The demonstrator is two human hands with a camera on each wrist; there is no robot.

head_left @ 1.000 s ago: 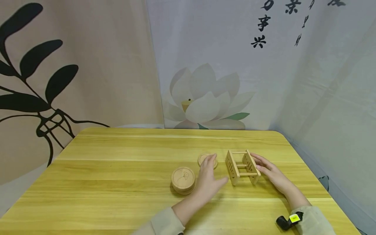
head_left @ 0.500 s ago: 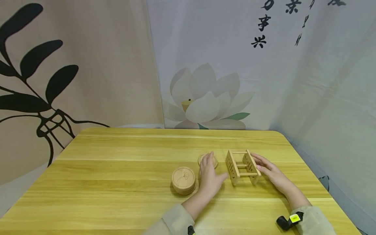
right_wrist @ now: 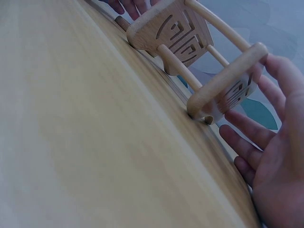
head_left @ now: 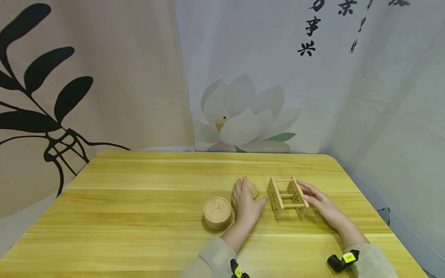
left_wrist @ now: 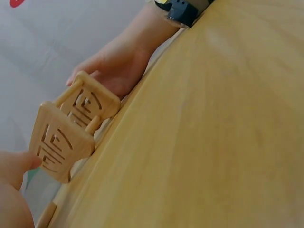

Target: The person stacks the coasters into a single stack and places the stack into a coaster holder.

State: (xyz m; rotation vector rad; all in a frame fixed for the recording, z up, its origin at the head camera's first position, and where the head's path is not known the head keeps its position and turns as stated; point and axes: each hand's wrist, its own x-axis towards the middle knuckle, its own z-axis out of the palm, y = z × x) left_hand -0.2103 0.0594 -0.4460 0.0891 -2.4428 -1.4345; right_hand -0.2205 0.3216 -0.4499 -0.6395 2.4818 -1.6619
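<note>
Wooden table (head_left: 146, 216) with a small wooden rack (head_left: 274, 198) upright toward its right side.
The right hand (head_left: 321, 204) touches the rack's right end, fingers slightly spread; the left hand (head_left: 246, 204), thumb spread from its fingers, is near the other end. Left of it sits a stack of round wooden pieces (head_left: 217, 212); a loose disc (head_left: 253, 189) lies partly behind its fingers.
</note>
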